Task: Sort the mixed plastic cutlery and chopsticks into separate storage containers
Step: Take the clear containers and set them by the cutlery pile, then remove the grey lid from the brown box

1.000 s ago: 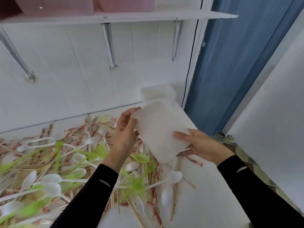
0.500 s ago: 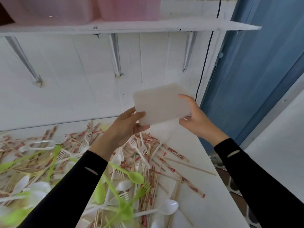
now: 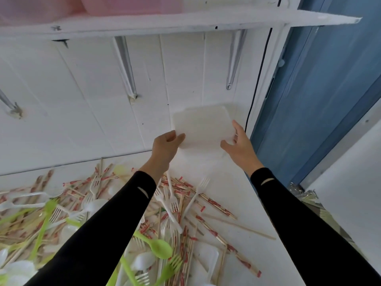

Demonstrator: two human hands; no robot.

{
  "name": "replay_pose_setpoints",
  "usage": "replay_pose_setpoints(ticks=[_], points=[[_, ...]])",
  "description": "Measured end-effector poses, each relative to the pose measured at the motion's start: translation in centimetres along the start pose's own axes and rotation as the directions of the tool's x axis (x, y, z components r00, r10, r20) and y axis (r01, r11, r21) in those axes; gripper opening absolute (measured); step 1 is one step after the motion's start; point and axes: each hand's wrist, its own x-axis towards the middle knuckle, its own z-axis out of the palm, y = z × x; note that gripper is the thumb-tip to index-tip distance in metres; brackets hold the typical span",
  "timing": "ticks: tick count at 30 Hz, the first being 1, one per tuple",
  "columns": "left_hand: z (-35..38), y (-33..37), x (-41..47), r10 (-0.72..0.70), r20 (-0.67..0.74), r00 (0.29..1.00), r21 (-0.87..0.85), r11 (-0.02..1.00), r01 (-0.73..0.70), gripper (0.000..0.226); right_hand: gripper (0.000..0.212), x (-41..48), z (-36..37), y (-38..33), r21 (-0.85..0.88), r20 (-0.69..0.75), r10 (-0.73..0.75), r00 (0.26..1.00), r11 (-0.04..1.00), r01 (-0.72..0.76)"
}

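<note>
Landmark: translucent white container (image 3: 203, 126), rectangular, broad face toward the camera, up against the white tiled wall (image 3: 82, 96).
Container contact with table: lower edge close to the white table (image 3: 237, 203); cannot tell if it rests on it.
Left hand (image 3: 167, 147): at the container's lower left corner, thumb on the front face, fingers curled behind the edge, pinching it.
Right hand (image 3: 239, 145): at the container's lower right corner, fingers spread and nearly straight, fingertips against the edge; no closed grip seen.
Sleeves: black, both forearms reaching up toward the container.
Mixed pile: on the table below and left of the container, unsorted.
Chopsticks (image 3: 216, 205): many, in red-printed paper wrappers, nearest strays below the container.
White forks (image 3: 198, 186): several, just below the container, overlapping the chopsticks.
Green spoon (image 3: 158, 246): well below the container, on top of the pile.
Green fork (image 3: 171, 267): just past the green spoon, further from the container.
White spoon (image 3: 142, 261): touching the green spoon's bowl.
Shelf (image 3: 185, 19): white, on the wall well above the container, on metal brackets (image 3: 125, 67).
Pink tubs (image 3: 132, 5): on the shelf, above and left of the container.
Black cable (image 3: 257, 79): runs down the wall just right of the container.
Blue door (image 3: 319, 79): right of the container, beyond the cable.
</note>
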Motion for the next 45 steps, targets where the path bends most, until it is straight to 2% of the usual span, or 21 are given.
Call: replay_pose_setpoints(ticks=[4, 13, 19, 22, 25, 27, 30, 33, 37, 39, 42, 44, 45], points=[[0.2, -0.8, 0.7, -0.007, -0.025, 1.000, 0.058, 0.998, 0.008, 0.055, 0.074, 0.9, 0.8, 1.6, 0.015, -0.018, -0.012, 1.000, 1.000, 0.012], [0.2, -2.2, 1.3, -0.032, -0.043, 0.999, -0.026, 0.999, 0.031, 0.060, 0.068, 1.7, 0.8, 3.4, -0.004, 0.005, -0.012, 1.000, 1.000, 0.012], [-0.1, -2.3, 0.7, 0.012, -0.067, 0.998, 0.141, 0.990, -0.002, 0.056, 0.065, 1.4, 0.6, 3.4, -0.122, 0.027, -0.037, 0.999, 0.992, 0.040], [-0.2, -1.8, 0.1, 0.023, -0.014, 1.000, 0.135, 0.991, -0.021, 0.060, 0.067, 1.4, 0.4, 3.3, -0.218, 0.043, -0.042, 0.998, 0.975, 0.051], [-0.8, -1.5, -2.0, 0.057, 0.068, 0.996, 0.132, 0.989, -0.065, 0.058, 0.074, -0.2, 0.6, 2.5, -0.199, -0.001, -0.023, 1.000, 0.980, 0.022], [-2.0, -1.4, -4.3, 0.063, 0.107, 0.992, 0.134, 0.988, -0.078, 0.048, 0.073, -2.4, 1.1, 1.5, -0.166, -0.039, -0.010, 0.999, 0.986, 0.003], [-5.2, -1.6, -7.3, 0.071, 0.207, 0.976, 0.210, 0.971, -0.115, 0.020, 0.057, -6.0, 2.2, -1.0, -0.180, -0.010, -0.015, 1.000, 0.984, 0.013], [-9.2, 0.0, -10.3, 0.132, 0.272, 0.953, 0.228, 0.953, -0.197, 0.019, 0.031, -9.0, 4.2, -5.2, -0.160, 0.028, -0.154, 0.988, 0.975, 0.156], [-14.7, 5.1, -14.6, 0.314, 0.226, 0.922, 0.219, 0.906, -0.362, 0.020, 0.024, -11.9, 8.1, -12.8, -0.063, 0.129, -0.271, 0.954, 0.958, 0.281], [-17.6, 8.0, -17.2, 0.441, 0.172, 0.881, 0.252, 0.845, -0.472, 0.021, 0.025, -13.5, 10.5, -16.8, -0.019, 0.176, -0.339, 0.924, 0.938, 0.347], [-21.6, 12.1, -20.9, 0.649, 0.086, 0.756, 0.382, 0.679, -0.627, 0.021, 0.028, -15.5, 13.8, -22.0, 0.048, 0.213, -0.433, 0.876, 0.900, 0.434], [-25.3, 14.9, -23.1, 0.795, -0.002, 0.607, 0.479, 0.533, -0.697, 0.020, 0.029, -16.8, 16.3, -25.7, 0.096, 0.214, -0.492, 0.844, 0.870, 0.483], [-27.4, 16.5, -24.0, 0.862, -0.037, 0.505, 0.540, 0.443, -0.715, 0.019, 0.030, -17.3, 17.6, -27.9, 0.123, 0.208, -0.515, 0.831, 0.857, 0.500]])
